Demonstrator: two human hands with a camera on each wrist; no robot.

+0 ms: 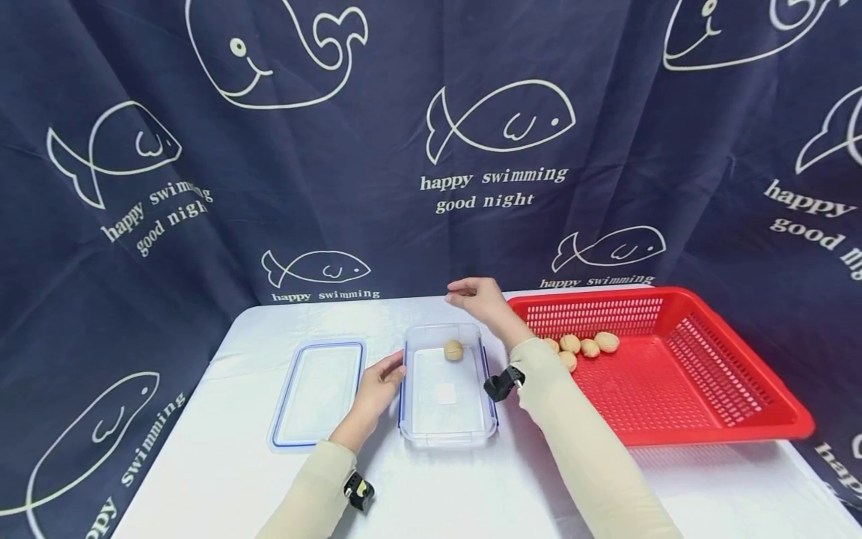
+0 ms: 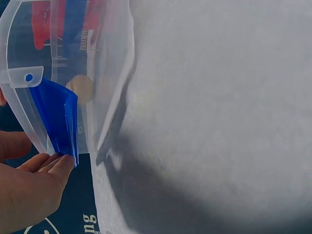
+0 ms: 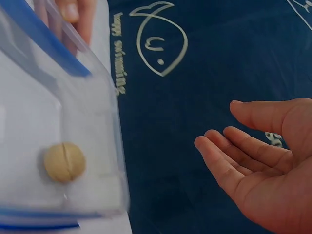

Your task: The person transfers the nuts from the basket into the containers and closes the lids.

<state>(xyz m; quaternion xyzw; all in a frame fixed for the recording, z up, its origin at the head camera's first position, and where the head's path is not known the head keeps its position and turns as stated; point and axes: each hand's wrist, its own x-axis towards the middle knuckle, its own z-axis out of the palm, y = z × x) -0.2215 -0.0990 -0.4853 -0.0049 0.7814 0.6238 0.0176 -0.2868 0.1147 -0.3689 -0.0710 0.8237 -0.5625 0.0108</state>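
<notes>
A clear plastic food container point(image 1: 447, 427) with blue latches stands before me, without its lid. One walnut point(image 1: 453, 349) lies inside near its far end; the right wrist view shows the walnut point(image 3: 65, 162) with its seam. My left hand point(image 1: 377, 385) holds the container's left side, fingertips on the hanging blue latch point(image 2: 56, 112) and thumb near the rim. My right hand point(image 1: 481, 299) is in the air beyond the container's far right corner. Its fingers point(image 3: 219, 163) and thumb are apart, with nothing between them.
A red plastic basket point(image 1: 673, 382) stands on the right with several walnuts point(image 1: 590, 347) in its far left part. The blue-edged lid point(image 1: 319, 393) lies flat to the left. A dark blue curtain point(image 1: 404, 150) hangs behind the white-covered table point(image 1: 202, 449).
</notes>
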